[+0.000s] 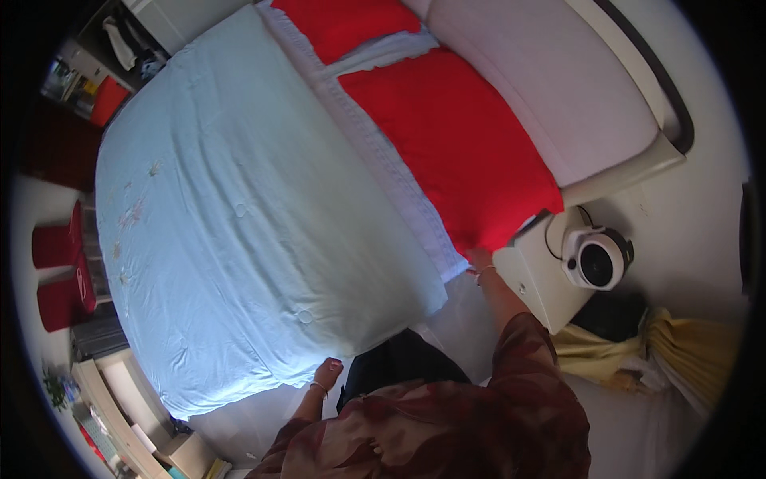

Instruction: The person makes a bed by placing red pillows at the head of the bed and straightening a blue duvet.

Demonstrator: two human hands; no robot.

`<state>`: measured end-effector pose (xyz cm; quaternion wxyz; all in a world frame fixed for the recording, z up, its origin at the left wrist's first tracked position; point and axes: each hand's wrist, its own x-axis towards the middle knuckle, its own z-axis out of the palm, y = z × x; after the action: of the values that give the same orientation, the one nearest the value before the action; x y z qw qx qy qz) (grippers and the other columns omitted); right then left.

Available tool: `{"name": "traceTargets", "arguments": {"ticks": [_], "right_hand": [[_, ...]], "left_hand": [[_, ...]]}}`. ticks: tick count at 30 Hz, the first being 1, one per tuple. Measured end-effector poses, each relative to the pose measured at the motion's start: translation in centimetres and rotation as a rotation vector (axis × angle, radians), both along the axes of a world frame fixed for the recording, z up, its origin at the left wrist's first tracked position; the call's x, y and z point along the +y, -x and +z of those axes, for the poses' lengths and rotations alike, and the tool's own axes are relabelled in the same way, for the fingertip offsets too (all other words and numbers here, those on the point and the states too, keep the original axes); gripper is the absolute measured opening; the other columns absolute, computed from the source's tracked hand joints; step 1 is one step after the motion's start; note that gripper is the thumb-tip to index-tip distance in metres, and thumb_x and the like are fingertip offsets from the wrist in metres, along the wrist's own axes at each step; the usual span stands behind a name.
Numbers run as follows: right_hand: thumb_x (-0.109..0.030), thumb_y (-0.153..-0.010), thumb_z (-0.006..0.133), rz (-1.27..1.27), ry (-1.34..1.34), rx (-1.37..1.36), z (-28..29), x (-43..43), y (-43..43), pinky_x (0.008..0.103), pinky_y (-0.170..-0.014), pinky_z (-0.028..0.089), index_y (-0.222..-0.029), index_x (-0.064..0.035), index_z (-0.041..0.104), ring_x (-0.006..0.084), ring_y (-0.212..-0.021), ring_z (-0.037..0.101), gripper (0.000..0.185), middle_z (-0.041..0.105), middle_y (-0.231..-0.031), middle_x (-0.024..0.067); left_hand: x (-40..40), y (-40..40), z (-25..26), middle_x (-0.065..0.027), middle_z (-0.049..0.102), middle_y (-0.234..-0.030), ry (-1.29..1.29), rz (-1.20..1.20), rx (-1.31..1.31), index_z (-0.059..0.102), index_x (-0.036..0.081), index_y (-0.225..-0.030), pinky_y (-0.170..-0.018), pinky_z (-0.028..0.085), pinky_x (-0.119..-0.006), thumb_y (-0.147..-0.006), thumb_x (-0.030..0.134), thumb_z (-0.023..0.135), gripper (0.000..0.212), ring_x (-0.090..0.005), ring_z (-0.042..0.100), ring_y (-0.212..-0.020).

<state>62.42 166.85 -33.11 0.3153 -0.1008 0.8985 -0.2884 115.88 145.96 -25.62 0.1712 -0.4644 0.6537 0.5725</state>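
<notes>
My right hand (479, 260) is at the near corner of a red pillow (461, 138), its fingers closed around the fabric edge and partly blurred. A bracelet circles that wrist. Lower down, my left hand (328, 372) is curled beside the hanging edge of a light blue quilt (251, 203); whether the fingers grip the cloth is not clear. The quilt spreads over most of the bed, with shallow creases and small embroidered flowers towards the foot. Between quilt and pillow runs a strip of pale lilac bedding (389, 161). A second red pillow (347, 27) lies on the far side.
A padded headboard (544, 84) borders the pillows. On the white nightstand (532, 269) stands a black-and-white appliance (595, 260) with a cord. Yellow curtains (688, 341) hang at the right. Past the bed's foot are red stools (57, 245) and a wooden desk (114, 419).
</notes>
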Motion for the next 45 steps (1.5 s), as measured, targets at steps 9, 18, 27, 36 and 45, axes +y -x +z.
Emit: {"name": "traceTargets", "arguments": {"ticks": [9,18,27,36,45], "right_hand": [[-0.032,-0.066,0.058,0.241,-0.091,0.700,17.0,-14.3,3.0,0.0413,-0.086,0.035,-0.114,-0.0148,0.040,0.0350,-0.105,0.036,0.055,0.035,-0.118,0.0182],[-0.037,-0.071,0.054,0.115,-0.122,0.674,12.0,-12.0,22.7,0.0402,-0.094,0.026,-0.119,-0.0031,0.033,0.0348,-0.112,0.032,0.062,0.031,-0.122,0.0234],[-0.048,-0.068,0.054,0.212,-0.174,0.556,11.5,-8.5,32.7,0.0389,-0.093,0.028,-0.115,0.0080,0.034,0.0372,-0.109,0.034,0.076,0.036,-0.118,0.0254],[-0.040,-0.062,0.064,0.244,0.120,0.067,12.7,-9.5,38.9,0.0346,-0.078,0.041,-0.097,0.0098,0.048,0.0339,-0.088,0.053,0.063,0.054,-0.094,0.0251],[-0.019,-0.072,0.059,-0.008,0.686,0.160,22.5,-12.9,36.0,0.0292,-0.071,0.041,-0.094,0.0052,0.052,0.0177,-0.079,0.054,0.033,0.058,-0.087,0.0133]], "left_hand": [[1.0,-4.1,2.1,-0.0100,0.060,-0.079,0.173,-0.097,-0.242,0.055,0.006,-0.086,-0.069,0.045,-0.030,-0.069,0.024,0.055,0.025,-0.0208,0.058,-0.076],[-0.3,20.6,6.4,-0.0066,0.058,-0.075,0.105,0.130,0.028,0.053,0.003,-0.088,-0.060,0.044,-0.025,-0.078,0.029,0.050,0.028,-0.0126,0.055,-0.069],[-7.9,55.4,0.6,-0.0171,0.038,-0.117,0.022,0.537,0.304,0.026,0.000,-0.121,-0.089,0.033,-0.032,-0.069,0.035,0.064,0.074,-0.0235,0.039,-0.107],[-7.9,62.6,5.3,-0.0090,0.047,-0.111,-0.413,0.806,0.601,0.035,0.003,-0.118,-0.083,0.040,-0.031,-0.071,0.019,0.064,0.057,-0.0193,0.047,-0.099],[-10.5,63.6,17.1,-0.0058,0.054,-0.102,-0.015,0.754,0.828,0.046,0.004,-0.109,-0.080,0.041,-0.027,-0.071,0.009,0.062,0.041,-0.0154,0.051,-0.092]]}}
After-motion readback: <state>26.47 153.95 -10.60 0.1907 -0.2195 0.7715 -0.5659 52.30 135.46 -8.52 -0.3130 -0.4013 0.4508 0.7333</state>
